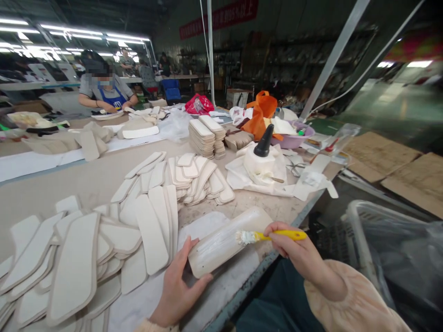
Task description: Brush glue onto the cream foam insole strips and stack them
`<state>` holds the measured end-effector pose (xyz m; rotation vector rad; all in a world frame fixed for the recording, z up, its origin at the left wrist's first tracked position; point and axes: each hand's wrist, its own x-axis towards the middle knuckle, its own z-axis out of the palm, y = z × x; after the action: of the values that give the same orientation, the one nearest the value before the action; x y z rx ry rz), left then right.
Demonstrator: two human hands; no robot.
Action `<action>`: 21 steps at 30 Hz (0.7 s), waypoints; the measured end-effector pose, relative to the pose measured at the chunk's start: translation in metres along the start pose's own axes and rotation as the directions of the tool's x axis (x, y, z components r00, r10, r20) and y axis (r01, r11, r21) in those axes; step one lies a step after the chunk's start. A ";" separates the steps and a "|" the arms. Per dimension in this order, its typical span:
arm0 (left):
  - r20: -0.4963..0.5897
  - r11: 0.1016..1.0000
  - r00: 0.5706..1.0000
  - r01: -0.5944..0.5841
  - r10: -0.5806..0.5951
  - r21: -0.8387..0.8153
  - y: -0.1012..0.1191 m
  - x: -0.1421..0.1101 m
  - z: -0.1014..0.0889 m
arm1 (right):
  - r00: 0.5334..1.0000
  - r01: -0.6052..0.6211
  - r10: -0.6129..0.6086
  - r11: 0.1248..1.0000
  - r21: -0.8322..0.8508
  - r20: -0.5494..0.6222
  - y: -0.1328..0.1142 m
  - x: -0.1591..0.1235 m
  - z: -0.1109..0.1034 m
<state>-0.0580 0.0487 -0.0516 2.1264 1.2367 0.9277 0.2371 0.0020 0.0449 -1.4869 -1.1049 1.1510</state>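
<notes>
My right hand [289,244] is closed round the yellow handle of a paintbrush [273,235]. The white-coated bristles touch the upper face of a pale, slightly curved, rounded panel [221,244], which has a wet shine. My left hand [182,283] grips the panel's left end, thumb at the near edge and fingers at the far one. Under the panel lies white paper [207,223]. Left of it, many similar off-white padded pieces [76,263] are spread in overlapping rows, and more are fanned out in a pile [197,180] beyond.
A white tub with a black cone [265,143] on top stands behind the panel. Neat stacks [201,137], scissors [295,168] and a purple basin [294,138] are farther back. A plastic crate [363,249] sits at right, below the table edge. A co-worker [107,90] handles pieces across the table.
</notes>
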 end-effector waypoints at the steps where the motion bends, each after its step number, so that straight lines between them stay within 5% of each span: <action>1: 0.000 1.000 1.000 -0.001 0.001 0.009 -0.001 0.000 0.000 | 0.999 0.005 -0.005 1.000 -0.016 -0.032 0.000 0.001 -0.008; 7: -0.011 0.998 0.999 -0.036 0.037 0.055 -0.002 0.000 0.001 | 0.983 0.061 -0.087 0.986 -0.157 -0.162 0.003 0.011 -0.043; 12: -0.050 0.990 0.995 -0.075 0.081 0.120 0.000 0.002 0.001 | 0.944 0.199 -0.284 0.895 -0.399 -0.166 -0.001 0.009 -0.053; 17: -0.057 0.987 0.994 -0.079 0.088 0.142 0.000 0.002 0.000 | 0.812 0.429 -0.584 0.602 -0.674 -0.005 -0.007 -0.004 -0.035; 21: -0.046 0.987 0.996 -0.071 0.079 0.140 -0.004 0.001 0.001 | 0.776 0.508 -0.577 0.330 -0.796 0.256 -0.007 -0.013 -0.001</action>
<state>-0.0587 0.0512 -0.0550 2.2846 1.2880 0.9585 0.2353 -0.0099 0.0535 -1.5658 -2.0894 -0.0194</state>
